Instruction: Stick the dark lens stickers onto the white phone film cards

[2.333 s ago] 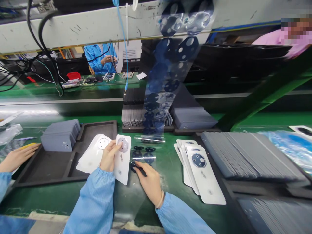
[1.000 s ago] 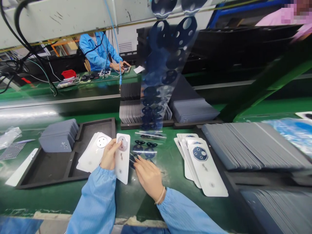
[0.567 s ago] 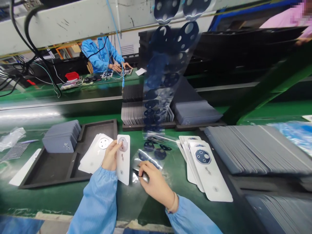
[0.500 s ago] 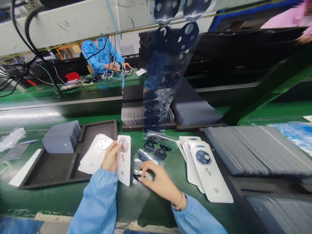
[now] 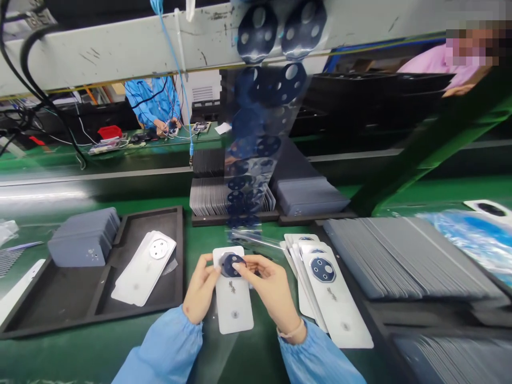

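Observation:
A white phone back panel (image 5: 234, 309) lies before me, its printed end toward me. My left hand (image 5: 203, 285) grips the panel's upper left edge, thumb tip beside the octagon. Over that octagon sits a dark blue octagonal sticker (image 5: 230, 265) with round holes. Its right side is pinched between thumb and fingers of my right hand (image 5: 267, 282); whether the sticker lies fully flat I cannot tell. To the right, several white panels with dark octagons (image 5: 340, 304) are fanned in a stack. White panels with pale octagons (image 5: 140, 277) lie in the black tray (image 5: 52, 298) on the left.
A clear strip of dark octagonal stickers (image 5: 256, 117) hangs down behind my hands. Grey panels stand in rows in a rack (image 5: 400, 256) at right and in a back rack (image 5: 210, 197). A green post (image 5: 432, 144) slants at right. Across the bench sits a co-worker in blue (image 5: 154, 104).
My left hand has brought the white panel right, to the middle. My right hand has moved up from the clear sheet, and a dark sticker now covers the panel's octagon.

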`<state>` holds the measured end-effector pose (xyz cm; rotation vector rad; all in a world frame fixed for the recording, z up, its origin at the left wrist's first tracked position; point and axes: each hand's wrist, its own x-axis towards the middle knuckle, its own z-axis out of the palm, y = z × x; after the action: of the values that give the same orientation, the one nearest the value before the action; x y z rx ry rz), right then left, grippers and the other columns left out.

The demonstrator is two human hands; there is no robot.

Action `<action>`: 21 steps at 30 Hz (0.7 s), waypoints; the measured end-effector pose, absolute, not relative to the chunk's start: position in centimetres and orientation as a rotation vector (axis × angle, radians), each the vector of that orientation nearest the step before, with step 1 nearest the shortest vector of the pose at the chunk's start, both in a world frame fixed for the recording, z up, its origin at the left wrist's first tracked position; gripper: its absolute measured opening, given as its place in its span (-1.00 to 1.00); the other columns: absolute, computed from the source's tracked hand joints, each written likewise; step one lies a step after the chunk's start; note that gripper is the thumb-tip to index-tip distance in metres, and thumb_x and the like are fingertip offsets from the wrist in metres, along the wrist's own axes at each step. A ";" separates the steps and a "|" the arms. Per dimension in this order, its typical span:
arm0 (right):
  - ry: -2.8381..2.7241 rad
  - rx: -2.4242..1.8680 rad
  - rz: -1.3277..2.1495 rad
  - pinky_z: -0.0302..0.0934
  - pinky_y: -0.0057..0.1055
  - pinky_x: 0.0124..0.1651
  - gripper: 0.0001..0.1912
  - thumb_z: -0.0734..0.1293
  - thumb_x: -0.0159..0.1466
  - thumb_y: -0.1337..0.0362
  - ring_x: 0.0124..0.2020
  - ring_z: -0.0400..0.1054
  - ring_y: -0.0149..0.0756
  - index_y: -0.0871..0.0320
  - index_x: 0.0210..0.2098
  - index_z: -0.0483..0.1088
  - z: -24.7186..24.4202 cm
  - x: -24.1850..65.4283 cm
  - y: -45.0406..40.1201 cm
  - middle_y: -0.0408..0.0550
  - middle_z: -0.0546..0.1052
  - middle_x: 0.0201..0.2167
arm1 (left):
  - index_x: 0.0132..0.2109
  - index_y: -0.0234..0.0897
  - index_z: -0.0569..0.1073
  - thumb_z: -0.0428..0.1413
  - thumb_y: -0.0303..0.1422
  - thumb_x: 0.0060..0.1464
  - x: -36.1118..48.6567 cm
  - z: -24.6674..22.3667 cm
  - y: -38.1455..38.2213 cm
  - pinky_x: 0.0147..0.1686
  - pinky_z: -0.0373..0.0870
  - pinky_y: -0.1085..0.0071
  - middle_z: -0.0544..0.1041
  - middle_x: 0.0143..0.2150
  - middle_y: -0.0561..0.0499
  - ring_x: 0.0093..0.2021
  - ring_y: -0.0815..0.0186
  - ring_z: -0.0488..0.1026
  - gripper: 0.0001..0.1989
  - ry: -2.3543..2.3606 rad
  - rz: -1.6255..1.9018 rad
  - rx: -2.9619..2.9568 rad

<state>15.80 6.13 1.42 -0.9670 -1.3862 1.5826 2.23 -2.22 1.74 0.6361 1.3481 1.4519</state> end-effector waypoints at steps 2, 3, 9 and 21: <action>-1.396 -1.013 1.568 0.27 -0.35 -0.36 -0.74 0.53 0.02 0.12 -0.48 0.35 -0.32 0.17 -0.42 0.55 0.9 15.7 6.1 -0.10 0.55 -0.53 | -0.04 -0.21 0.31 0.20 -0.05 0.08 2.7 1.7 -2.3 -0.46 0.36 0.48 0.64 -0.33 -0.02 -0.49 0.34 0.49 -0.56 1.350 1.431 0.659; -1.396 -1.028 1.574 0.26 -0.35 -0.36 -0.74 0.53 0.02 0.11 -0.48 0.34 -0.32 0.17 -0.43 0.55 0.8 15.7 6.2 -0.10 0.55 -0.53 | -0.02 -0.22 0.30 0.18 -0.05 0.10 2.8 1.7 -2.3 -0.42 0.38 0.46 0.65 -0.30 -0.03 -0.45 0.32 0.51 -0.56 1.358 1.421 0.673; -1.397 -1.076 1.538 0.26 -0.34 -0.33 -0.75 0.53 0.00 0.11 -0.47 0.32 -0.31 0.15 -0.46 0.56 0.6 16.0 6.2 -0.09 0.55 -0.53 | 0.04 -0.25 0.26 0.10 -0.07 0.18 3.1 1.8 -2.5 -0.32 0.40 0.42 0.66 -0.21 -0.07 -0.34 0.27 0.56 -0.58 1.373 1.368 0.751; -1.386 -1.110 1.551 0.31 -0.32 -0.31 -0.76 0.54 -0.02 0.12 -0.44 0.40 -0.26 0.14 -0.44 0.58 0.5 15.9 6.0 -0.06 0.61 -0.49 | 0.05 -0.26 0.25 0.08 -0.10 0.21 3.1 1.6 -2.6 -0.32 0.39 0.43 0.65 -0.20 -0.10 -0.33 0.26 0.56 -0.59 1.395 1.346 0.791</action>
<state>15.86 6.02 0.54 -1.1104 -1.3865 1.5510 3.11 -2.64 1.61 0.7913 1.3949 1.3457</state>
